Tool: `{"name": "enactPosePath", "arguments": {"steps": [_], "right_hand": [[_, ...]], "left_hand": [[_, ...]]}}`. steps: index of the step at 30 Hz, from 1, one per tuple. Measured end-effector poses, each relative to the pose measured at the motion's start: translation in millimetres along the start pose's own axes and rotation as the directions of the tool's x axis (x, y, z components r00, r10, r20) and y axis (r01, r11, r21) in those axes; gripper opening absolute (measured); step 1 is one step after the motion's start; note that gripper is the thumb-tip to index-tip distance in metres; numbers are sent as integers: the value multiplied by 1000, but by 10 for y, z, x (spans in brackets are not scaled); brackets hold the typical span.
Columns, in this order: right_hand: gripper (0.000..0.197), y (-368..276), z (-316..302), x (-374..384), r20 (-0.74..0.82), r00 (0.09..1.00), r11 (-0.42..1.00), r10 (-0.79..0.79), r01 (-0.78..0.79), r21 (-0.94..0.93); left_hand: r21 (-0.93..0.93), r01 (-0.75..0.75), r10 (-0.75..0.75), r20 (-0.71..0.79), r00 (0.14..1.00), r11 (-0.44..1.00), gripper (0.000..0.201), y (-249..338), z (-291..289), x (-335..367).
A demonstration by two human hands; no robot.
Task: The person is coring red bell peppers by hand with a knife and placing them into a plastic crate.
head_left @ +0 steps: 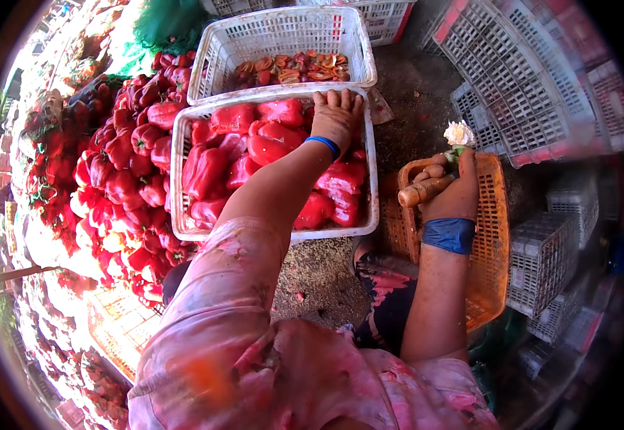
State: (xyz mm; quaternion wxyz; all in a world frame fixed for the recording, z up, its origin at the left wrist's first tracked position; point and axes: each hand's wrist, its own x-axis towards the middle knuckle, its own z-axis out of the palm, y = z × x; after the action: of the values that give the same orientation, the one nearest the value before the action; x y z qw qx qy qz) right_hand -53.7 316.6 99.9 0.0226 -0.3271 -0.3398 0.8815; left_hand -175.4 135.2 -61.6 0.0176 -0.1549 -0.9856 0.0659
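My left hand (pixel 337 118) reaches across a white plastic crate (pixel 183 172) of red bell peppers (pixel 272 143), its fingers curled over the far rim near the right corner. A blue band circles that wrist. Over an orange basket (pixel 498 244) on the right, my right hand (pixel 455 190) is closed around a wooden-handled tool (pixel 425 191), whose working end I cannot make out. At its fingertips stands a pepper core (pixel 459 135), pale with seeds and a bit of green stem. A wide blue band wraps the right wrist.
Behind the pepper crate, another white crate (pixel 211 64) holds cut pepper tops (pixel 294 69). A large heap of red peppers (pixel 122 172) lies on the left, beside a green net (pixel 165 25). Stacked crates (pixel 520 72) line the right side. Seeds are scattered over the ground (pixel 319 279).
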Motion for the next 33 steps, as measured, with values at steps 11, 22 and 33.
{"name": "enactPosePath", "arguments": {"steps": [11,22,33], "right_hand": [[24,36,-82,17,-31,999,998,11,-9,64],[38,143,-195,170,29,991,984,129,-125,-129],[38,-431,-1502,1104,-151,897,466,-415,67,-882]], "left_hand": [[-227,231,-271,-165,948,946,46,-11,317,145],[-217,228,-260,-130,957,949,48,-116,319,27],[-754,107,-456,-272,847,648,36,-1424,-608,-1126]]}}
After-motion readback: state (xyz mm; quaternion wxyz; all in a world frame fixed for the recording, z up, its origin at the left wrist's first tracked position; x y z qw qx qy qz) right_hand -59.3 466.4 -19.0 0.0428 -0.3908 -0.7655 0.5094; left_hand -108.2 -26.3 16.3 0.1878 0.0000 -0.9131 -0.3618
